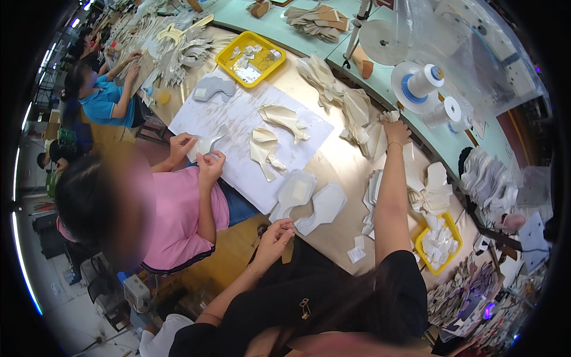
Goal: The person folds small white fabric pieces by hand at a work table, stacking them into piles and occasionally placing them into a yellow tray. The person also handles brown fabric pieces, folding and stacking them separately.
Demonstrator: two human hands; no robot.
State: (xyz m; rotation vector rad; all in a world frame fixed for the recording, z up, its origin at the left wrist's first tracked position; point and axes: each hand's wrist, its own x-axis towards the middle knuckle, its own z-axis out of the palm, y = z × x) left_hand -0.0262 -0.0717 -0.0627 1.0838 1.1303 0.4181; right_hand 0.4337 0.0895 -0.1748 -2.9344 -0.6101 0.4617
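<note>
My right arm stretches far forward across the table, and my right hand (pixel 397 132) is closed on a cream cut piece (pixel 389 116) at the far edge of a loose pile of cream pieces (pixel 348 110). My left hand (pixel 272 243) hovers near the table's front edge, fingertips pinched together; whatever is in them, if anything, is too small to make out. Just beyond it lie stacked pale grey shaped pieces, one stack with a small label (pixel 297 189) and another curved stack (pixel 324 208) beside it.
A co-worker in pink (pixel 184 208) handles a pale piece on the white board (pixel 238 125) at my left. Yellow trays stand at the back (pixel 221 59) and right (pixel 420 247). White thread cones (pixel 425 80) stand on the green table beyond. More cream pieces (pixel 437 187) lie at right.
</note>
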